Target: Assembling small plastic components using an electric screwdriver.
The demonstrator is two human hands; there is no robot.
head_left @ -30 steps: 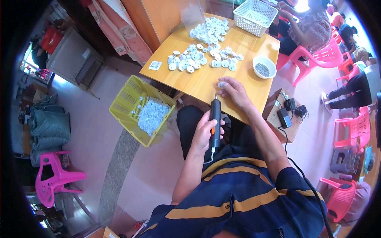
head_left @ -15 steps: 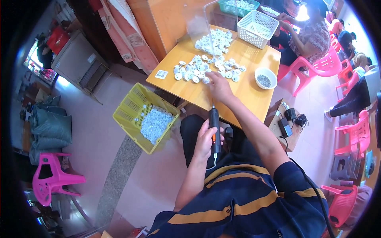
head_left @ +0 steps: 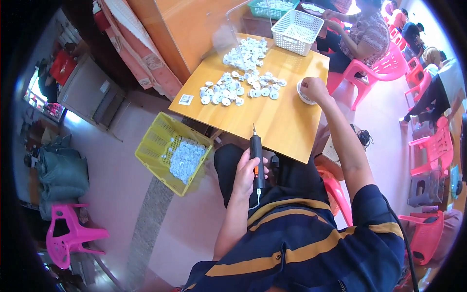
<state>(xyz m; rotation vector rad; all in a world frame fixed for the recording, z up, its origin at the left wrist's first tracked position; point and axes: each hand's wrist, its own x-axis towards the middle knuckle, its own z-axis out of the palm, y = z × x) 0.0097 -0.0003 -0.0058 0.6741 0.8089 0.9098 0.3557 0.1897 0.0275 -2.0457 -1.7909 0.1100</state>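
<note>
My left hand (head_left: pixel 247 174) is wrapped round a black electric screwdriver (head_left: pixel 256 158) with an orange switch, its bit pointing away from me past the table's front edge. A cable runs from its lower end. My right hand (head_left: pixel 315 90) is over the white bowl (head_left: pixel 305 99) at the table's right side, fingers bent down into it; they and whatever they pinch are hidden. Small round white plastic parts (head_left: pixel 224 90) lie spread on the wooden table (head_left: pixel 272 117). A larger heap of the same parts (head_left: pixel 248 52) lies behind them, beside a clear upright panel.
Left of the table stands a yellow crate (head_left: pixel 151 158) part-filled with white pieces. A white basket (head_left: pixel 297 33) and a green basket (head_left: pixel 258 10) are at the back. A person (head_left: pixel 365 39) sits on a pink chair (head_left: pixel 382 68) at the far right. A pink stool (head_left: pixel 73 233) stands left.
My right hand has moved right, from the spread white parts near the table's middle to the bowl. The left hand still grips the screwdriver. The view has shifted slightly.
</note>
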